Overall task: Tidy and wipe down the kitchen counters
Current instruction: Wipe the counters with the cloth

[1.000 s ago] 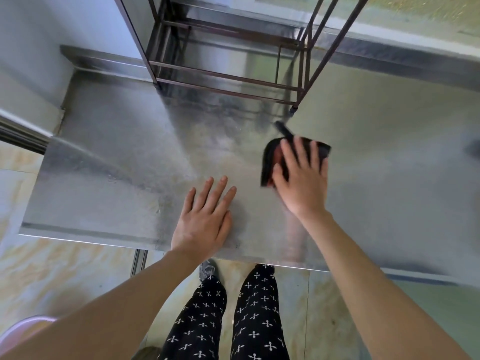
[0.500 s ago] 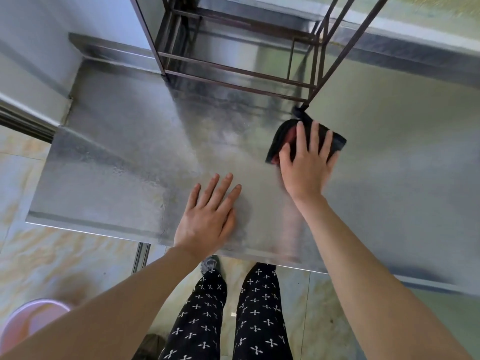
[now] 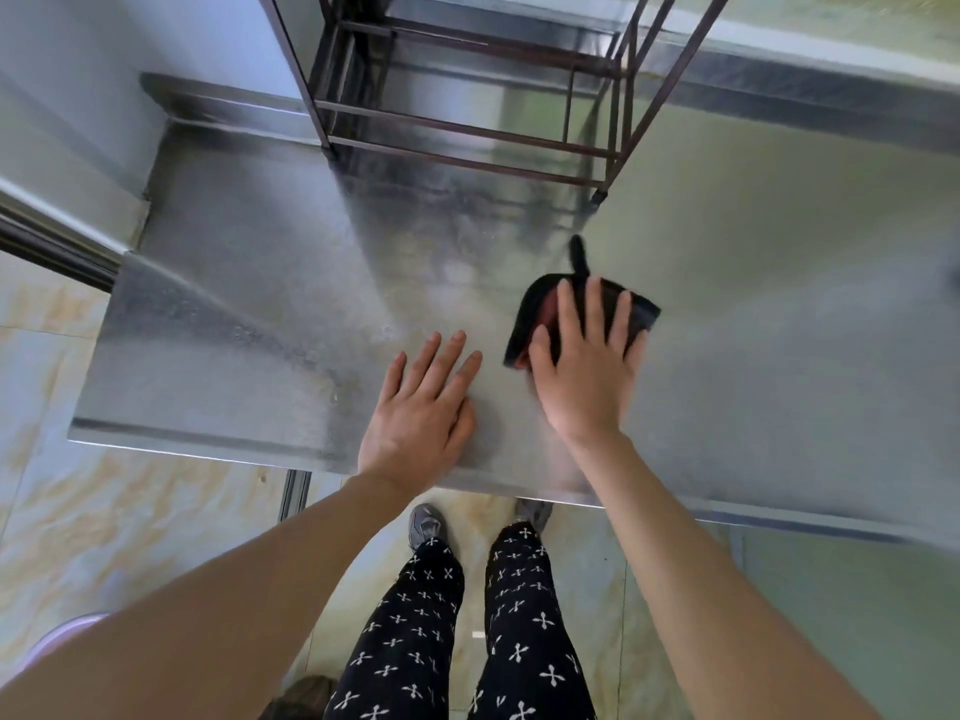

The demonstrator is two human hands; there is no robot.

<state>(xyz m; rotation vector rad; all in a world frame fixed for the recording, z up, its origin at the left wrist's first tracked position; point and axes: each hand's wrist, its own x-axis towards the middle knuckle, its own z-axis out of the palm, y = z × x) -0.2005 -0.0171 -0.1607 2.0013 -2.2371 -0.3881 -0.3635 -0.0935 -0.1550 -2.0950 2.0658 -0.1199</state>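
Head view, cloth (image 3: pixel 641 314) under right hand (image 3: pixel 587 376)

Pale marbled floor tiles (image 3: pixel 130 517), grey wall (image 3: pixel 78 70), dark metal rack (image 3: pixel 467 96)

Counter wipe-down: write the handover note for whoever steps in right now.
Left hand: flat on the steel counter near its front edge, holding nothing.
Right hand: palm down, fingers spread, pressing the dark cloth onto the counter, just right of the left hand.
Metal rack stands at the back.
Done: cannot tell how much is wiped.
Left: the streaky left part, around the rack feet, the far right.
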